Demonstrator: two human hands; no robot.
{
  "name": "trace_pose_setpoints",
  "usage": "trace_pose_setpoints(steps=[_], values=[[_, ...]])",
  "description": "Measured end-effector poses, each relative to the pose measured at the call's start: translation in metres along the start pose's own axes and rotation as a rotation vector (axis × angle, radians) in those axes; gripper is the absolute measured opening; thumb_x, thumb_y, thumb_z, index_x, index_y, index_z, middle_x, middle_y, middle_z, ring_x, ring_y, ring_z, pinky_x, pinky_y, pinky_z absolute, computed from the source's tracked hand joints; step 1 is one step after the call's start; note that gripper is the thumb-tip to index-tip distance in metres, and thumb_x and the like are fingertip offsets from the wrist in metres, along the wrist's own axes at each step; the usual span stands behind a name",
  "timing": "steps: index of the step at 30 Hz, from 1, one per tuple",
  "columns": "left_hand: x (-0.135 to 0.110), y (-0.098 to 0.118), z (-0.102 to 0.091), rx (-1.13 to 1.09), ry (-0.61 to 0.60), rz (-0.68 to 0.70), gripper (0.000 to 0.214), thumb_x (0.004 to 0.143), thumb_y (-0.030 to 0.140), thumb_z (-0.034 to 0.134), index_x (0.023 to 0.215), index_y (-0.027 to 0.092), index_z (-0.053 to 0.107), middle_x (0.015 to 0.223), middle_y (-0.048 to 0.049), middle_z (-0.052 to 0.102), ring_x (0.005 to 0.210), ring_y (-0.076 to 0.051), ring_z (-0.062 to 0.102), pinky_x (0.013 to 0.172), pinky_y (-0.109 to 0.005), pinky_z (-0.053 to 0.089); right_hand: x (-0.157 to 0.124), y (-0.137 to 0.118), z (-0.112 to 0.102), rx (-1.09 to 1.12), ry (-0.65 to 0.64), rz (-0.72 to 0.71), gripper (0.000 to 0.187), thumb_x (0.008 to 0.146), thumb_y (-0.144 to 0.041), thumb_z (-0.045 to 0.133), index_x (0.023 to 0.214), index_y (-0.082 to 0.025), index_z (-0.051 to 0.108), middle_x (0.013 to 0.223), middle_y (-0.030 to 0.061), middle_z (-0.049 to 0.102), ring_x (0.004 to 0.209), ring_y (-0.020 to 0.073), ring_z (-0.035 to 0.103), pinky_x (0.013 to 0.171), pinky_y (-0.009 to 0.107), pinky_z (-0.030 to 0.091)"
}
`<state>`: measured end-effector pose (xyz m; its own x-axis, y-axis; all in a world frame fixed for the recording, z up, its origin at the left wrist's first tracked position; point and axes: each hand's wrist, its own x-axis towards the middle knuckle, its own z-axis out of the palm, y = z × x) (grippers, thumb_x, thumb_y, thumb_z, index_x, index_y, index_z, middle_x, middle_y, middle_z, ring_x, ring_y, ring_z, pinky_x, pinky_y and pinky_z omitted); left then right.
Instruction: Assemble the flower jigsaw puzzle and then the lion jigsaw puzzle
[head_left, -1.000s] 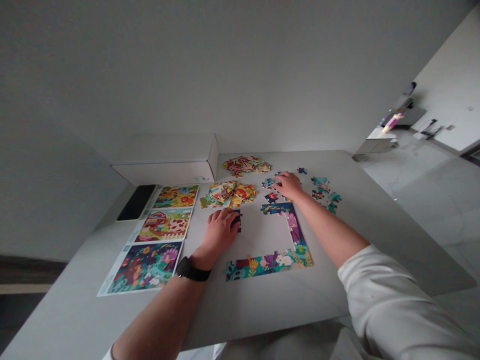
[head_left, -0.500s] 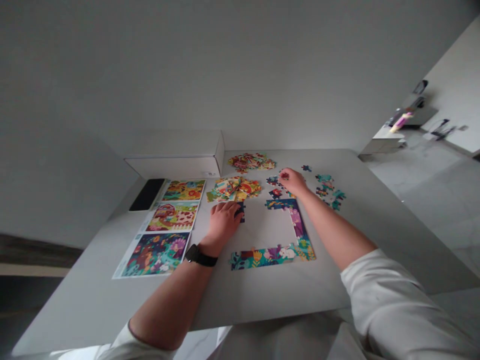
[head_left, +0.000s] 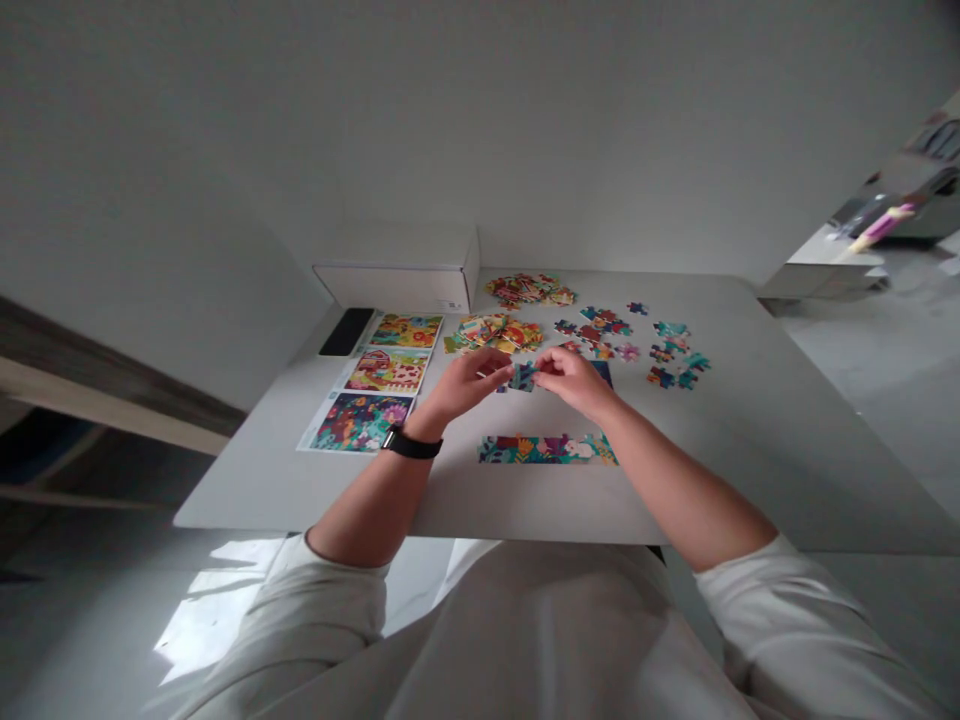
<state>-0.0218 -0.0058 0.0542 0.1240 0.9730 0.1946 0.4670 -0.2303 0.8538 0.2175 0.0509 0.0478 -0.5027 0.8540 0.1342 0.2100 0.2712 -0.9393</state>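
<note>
My left hand (head_left: 471, 385) and my right hand (head_left: 576, 382) meet over the table, fingers pinched on a small teal jigsaw piece (head_left: 523, 377) between them. Below them lies a joined strip of jigsaw pieces (head_left: 544, 450) with leaves, flowers and a white rabbit. My right hand and forearm cover most of the frame's right and upper sides; a dark blue part (head_left: 602, 372) shows past the hand. Just beyond my hands are a yellow-orange heap of pieces (head_left: 517, 335) and loose dark and red pieces (head_left: 600, 325).
Three picture sheets (head_left: 390, 370) lie at the left, beside a black phone-like slab (head_left: 346, 331). A white box (head_left: 394, 285) stands at the back near another heap of pieces (head_left: 529, 290). Loose teal pieces (head_left: 673, 330) lie at the right of the table (head_left: 757, 400).
My left hand has left the dark piece on the table. My right hand has come from the loose pieces toward it, and both now grip a teal piece. The view has shifted.
</note>
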Motion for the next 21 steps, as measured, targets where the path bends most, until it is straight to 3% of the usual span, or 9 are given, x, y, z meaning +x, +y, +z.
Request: trace_pose_setpoints(steps=[5,9,14,21], values=[[-0.032,0.008,-0.004,-0.014,0.026,-0.135,0.043,0.089,0.059,0.075,0.099,0.017,0.071,0.081,-0.0046,0.075,0.070,-0.015,0.068,0.065,-0.027,0.056,-0.011,-0.009,0.029,-0.043,-0.075,-0.029,0.018,0.084,-0.037,0.073,0.094,-0.024,0.065,0.087,0.0001,0.073,0.083,0.0195,0.069,0.080,0.033,0.056],[-0.070,-0.006,-0.017,-0.036,0.065,-0.263,0.039,0.088,0.055,0.074,0.099,0.018,0.070,0.076,-0.0030,0.073,0.063,-0.014,0.065,0.059,-0.026,0.054,-0.023,-0.009,0.038,-0.210,-0.091,-0.092,0.014,0.091,-0.031,0.071,0.104,-0.025,0.070,0.099,0.0032,0.079,0.091,0.0208,0.074,0.086,0.035,0.058],[-0.111,-0.019,-0.028,0.165,0.076,-0.372,0.032,0.088,0.049,0.072,0.101,0.019,0.077,0.074,-0.0026,0.076,0.062,-0.016,0.065,0.056,-0.024,0.046,-0.035,-0.002,0.041,-0.396,-0.111,-0.139,0.015,0.093,-0.022,0.069,0.107,-0.026,0.075,0.104,0.0041,0.082,0.095,0.0219,0.077,0.090,0.035,0.059],[-0.126,-0.012,-0.015,0.359,0.058,-0.409,0.025,0.092,0.039,0.071,0.107,0.023,0.081,0.085,-0.0027,0.082,0.074,-0.020,0.073,0.066,-0.027,0.047,-0.048,0.007,0.052,-0.552,-0.219,-0.249,0.018,0.097,-0.017,0.068,0.107,-0.026,0.081,0.110,0.0060,0.080,0.102,0.0232,0.074,0.095,0.035,0.056]])
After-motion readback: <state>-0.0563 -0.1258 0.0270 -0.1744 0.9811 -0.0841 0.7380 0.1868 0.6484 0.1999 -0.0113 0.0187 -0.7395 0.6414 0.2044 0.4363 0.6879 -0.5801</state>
